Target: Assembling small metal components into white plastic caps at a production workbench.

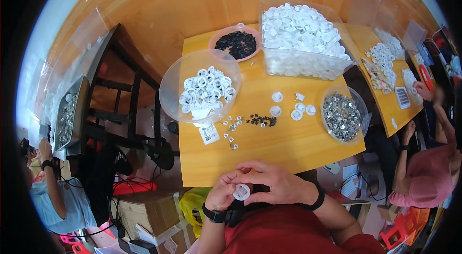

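Close to my body, just off the table's near edge, my left hand [222, 193] grips a small white round plastic part [241, 192] with dark marks on its face. The thumb of my right hand [276, 184] presses the part's edge, while its index finger reaches across to my left fingers. Ahead on the table lie a small pile of tiny black pieces [262, 120], a few small metal pieces [234, 124] and several loose white round parts [297, 114]. Whether my fingers also pinch a smaller piece is hidden.
A clear round tub [166, 91] of white parts stands left, a pink bowl [212, 42] of black pieces behind it. At the back is a large clear bin [308, 57] of white parts; right, a tub of metal pieces [342, 115]. People sit at both sides.
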Demonstrator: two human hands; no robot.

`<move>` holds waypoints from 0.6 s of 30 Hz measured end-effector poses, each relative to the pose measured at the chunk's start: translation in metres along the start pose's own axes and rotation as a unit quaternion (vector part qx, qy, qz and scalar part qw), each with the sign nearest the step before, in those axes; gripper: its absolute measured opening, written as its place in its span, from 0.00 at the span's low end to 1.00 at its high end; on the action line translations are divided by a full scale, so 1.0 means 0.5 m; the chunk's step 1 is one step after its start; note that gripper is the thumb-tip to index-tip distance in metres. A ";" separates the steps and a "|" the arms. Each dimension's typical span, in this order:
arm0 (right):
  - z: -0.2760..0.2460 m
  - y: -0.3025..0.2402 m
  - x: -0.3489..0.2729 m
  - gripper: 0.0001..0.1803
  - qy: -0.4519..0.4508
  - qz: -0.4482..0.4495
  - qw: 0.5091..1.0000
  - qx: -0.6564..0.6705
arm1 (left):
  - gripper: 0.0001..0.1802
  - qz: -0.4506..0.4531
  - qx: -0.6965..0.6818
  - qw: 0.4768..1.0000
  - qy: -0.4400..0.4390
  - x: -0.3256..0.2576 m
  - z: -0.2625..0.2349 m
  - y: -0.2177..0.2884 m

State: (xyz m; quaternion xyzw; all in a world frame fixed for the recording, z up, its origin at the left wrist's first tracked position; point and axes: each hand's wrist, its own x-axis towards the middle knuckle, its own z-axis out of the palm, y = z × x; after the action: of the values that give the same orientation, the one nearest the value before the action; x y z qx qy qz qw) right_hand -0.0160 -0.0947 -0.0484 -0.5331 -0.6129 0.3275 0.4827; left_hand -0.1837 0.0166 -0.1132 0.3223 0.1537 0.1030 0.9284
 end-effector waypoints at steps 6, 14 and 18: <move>0.025 0.000 0.010 0.26 0.015 -0.050 0.999 -0.016 | 0.25 -0.005 -0.034 0.996 -0.088 0.001 -0.030 0.004; 0.057 0.024 0.012 0.22 0.132 -0.064 0.978 -0.151 | 0.30 0.023 -0.033 0.999 0.035 0.006 -0.006 -0.008; 0.071 0.042 0.009 0.21 0.208 -0.046 0.952 -0.222 | 0.31 0.045 -0.073 0.996 0.038 0.001 0.003 -0.026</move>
State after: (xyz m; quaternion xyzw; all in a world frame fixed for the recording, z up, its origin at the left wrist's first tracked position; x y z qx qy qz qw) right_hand -0.0421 -0.0817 -0.0775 -0.6542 -0.5801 0.0426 0.4834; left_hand -0.1814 0.0058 -0.1204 0.2563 0.1664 0.1680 0.9372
